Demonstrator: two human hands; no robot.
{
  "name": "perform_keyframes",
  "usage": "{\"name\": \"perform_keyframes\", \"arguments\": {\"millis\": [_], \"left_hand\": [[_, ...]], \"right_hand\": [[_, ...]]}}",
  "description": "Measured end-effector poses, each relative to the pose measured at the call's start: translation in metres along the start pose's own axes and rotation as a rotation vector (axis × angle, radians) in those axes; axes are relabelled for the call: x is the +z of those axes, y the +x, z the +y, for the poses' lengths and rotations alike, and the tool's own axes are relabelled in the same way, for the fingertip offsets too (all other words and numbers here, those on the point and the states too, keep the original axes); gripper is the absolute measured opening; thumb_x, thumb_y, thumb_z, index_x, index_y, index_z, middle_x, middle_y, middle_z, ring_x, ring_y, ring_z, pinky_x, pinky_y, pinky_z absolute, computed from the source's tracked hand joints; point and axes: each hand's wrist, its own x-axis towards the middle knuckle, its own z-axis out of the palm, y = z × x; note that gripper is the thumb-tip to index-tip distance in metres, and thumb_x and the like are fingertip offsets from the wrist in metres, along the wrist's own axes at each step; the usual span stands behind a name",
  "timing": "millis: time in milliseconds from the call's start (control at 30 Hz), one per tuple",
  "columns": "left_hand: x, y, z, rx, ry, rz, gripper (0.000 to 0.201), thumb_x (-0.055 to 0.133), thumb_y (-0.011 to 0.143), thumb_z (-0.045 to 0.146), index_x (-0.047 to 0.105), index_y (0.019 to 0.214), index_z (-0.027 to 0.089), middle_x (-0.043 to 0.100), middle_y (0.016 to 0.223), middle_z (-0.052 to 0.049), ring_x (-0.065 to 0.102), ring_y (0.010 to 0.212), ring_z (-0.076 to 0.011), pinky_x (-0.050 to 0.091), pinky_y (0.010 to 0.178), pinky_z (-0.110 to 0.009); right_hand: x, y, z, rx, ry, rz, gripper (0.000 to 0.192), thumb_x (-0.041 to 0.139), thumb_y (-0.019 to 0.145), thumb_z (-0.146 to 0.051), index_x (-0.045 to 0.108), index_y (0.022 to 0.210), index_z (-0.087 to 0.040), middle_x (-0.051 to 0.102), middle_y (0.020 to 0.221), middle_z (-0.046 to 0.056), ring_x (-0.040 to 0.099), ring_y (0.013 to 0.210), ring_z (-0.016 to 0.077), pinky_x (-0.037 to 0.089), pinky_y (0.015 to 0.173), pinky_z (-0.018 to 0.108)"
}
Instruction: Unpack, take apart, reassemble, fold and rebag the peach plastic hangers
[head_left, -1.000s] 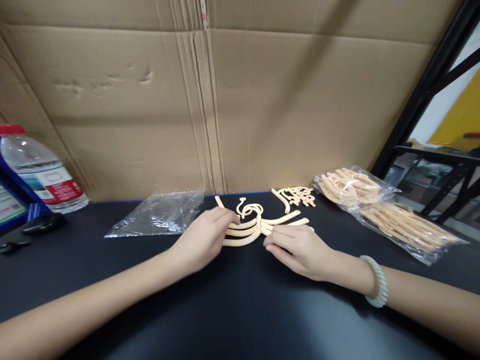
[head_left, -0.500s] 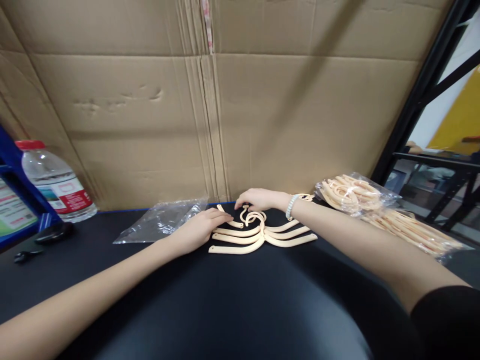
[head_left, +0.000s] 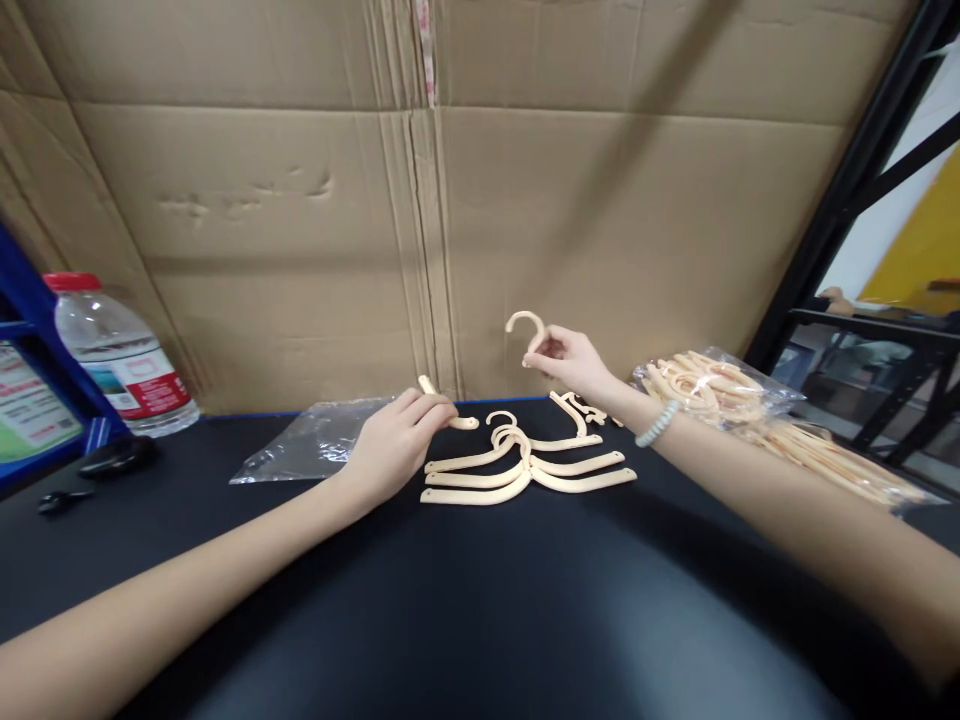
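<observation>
Beige hanger parts lie on the black table. My left hand (head_left: 401,440) is closed on a curved hanger arm (head_left: 463,423); its two ends stick out past my fingers, and its middle is hidden. Raised above the table, my right hand (head_left: 574,358) pinches a hanger hook (head_left: 529,320) between thumb and fingers, its curve facing up and left. Between and below my hands, several hanger arms (head_left: 480,482) lie spread in pairs, with hooks (head_left: 502,418) at their middle. Another loose curved arm (head_left: 574,425) rests under my right wrist.
A clear plastic bag (head_left: 300,445) lies flat to the left, near a water bottle (head_left: 124,360) and small black objects (head_left: 116,457). Bagged hanger parts (head_left: 712,385) sit at the right. Cardboard (head_left: 300,250) stands upright along the back edge. Further right is a black metal frame (head_left: 817,250).
My right hand has lifted a hook from the table and moved up and right with it. My left hand has closed on a curved hanger arm and raised it slightly.
</observation>
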Motion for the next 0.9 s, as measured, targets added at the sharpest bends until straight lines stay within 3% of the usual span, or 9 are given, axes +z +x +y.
{"name": "perform_keyframes", "arguments": {"millis": [167, 200, 333, 500, 633, 767, 900], "left_hand": [[-0.009, -0.003, 0.043, 0.129, -0.108, 0.093, 0.032, 0.035, 0.093, 0.006, 0.061, 0.109, 0.016, 0.065, 0.114, -0.013, 0.065, 0.096, -0.0211, 0.054, 0.075, -0.030], [-0.009, -0.004, 0.053, 0.147, -0.140, 0.100, 0.033, 0.034, 0.093, 0.005, 0.061, 0.109, 0.017, 0.065, 0.114, -0.012, 0.066, 0.094, -0.0189, 0.054, 0.073, -0.027], [-0.010, -0.004, 0.082, 0.015, -0.455, 0.139, 0.021, 0.050, 0.092, 0.007, 0.064, 0.104, 0.019, 0.064, 0.107, -0.009, 0.065, 0.095, -0.0170, 0.054, 0.079, -0.027], [-0.008, -0.005, 0.093, -0.197, -0.760, 0.135, 0.014, 0.058, 0.088, 0.008, 0.065, 0.086, 0.020, 0.060, 0.090, -0.003, 0.062, 0.084, -0.0156, 0.055, 0.073, -0.029], [-0.002, -0.009, 0.093, -0.408, -1.004, 0.177, 0.022, 0.063, 0.083, 0.012, 0.044, 0.074, 0.021, 0.049, 0.078, 0.002, 0.056, 0.069, -0.0119, 0.055, 0.060, -0.025], [-0.001, -0.009, 0.094, -0.547, -1.207, 0.182, 0.038, 0.066, 0.080, 0.017, 0.030, 0.074, 0.024, 0.046, 0.074, 0.005, 0.063, 0.076, -0.0146, 0.060, 0.068, -0.031], [-0.002, -0.005, 0.094, -0.612, -1.320, 0.264, 0.041, 0.070, 0.074, 0.013, 0.032, 0.084, 0.026, 0.046, 0.082, 0.007, 0.065, 0.075, -0.0113, 0.062, 0.066, -0.028]], "right_hand": [[0.012, -0.076, -0.021, 0.169, 0.265, -0.028, 0.023, 0.064, 0.081, -0.036, 0.048, 0.084, -0.020, 0.056, 0.073, -0.002, 0.055, 0.059, 0.0096, 0.048, 0.058, 0.027], [0.015, -0.091, -0.025, 0.264, 0.407, -0.041, 0.025, 0.067, 0.079, -0.036, 0.048, 0.084, -0.020, 0.055, 0.070, -0.003, 0.054, 0.059, 0.0095, 0.048, 0.058, 0.026], [0.027, -0.128, -0.037, 0.445, 0.715, -0.105, 0.028, 0.071, 0.080, -0.037, 0.050, 0.085, -0.020, 0.057, 0.077, -0.002, 0.058, 0.071, 0.0116, 0.050, 0.062, 0.026], [0.033, -0.135, -0.036, 0.485, 0.836, -0.209, 0.025, 0.069, 0.083, -0.038, 0.051, 0.087, -0.020, 0.059, 0.096, 0.002, 0.063, 0.084, 0.0149, 0.055, 0.069, 0.031], [0.032, -0.135, -0.032, 0.462, 0.854, -0.238, 0.025, 0.069, 0.083, -0.036, 0.050, 0.085, -0.020, 0.058, 0.096, 0.002, 0.063, 0.082, 0.0138, 0.055, 0.070, 0.031], [0.032, -0.136, -0.032, 0.471, 0.846, -0.249, 0.025, 0.068, 0.084, -0.036, 0.050, 0.085, -0.020, 0.060, 0.099, 0.003, 0.062, 0.086, 0.0145, 0.055, 0.072, 0.031], [0.031, -0.136, -0.032, 0.456, 0.822, -0.293, 0.024, 0.066, 0.086, -0.037, 0.049, 0.086, -0.020, 0.062, 0.101, 0.004, 0.064, 0.087, 0.0147, 0.055, 0.073, 0.032]]}}
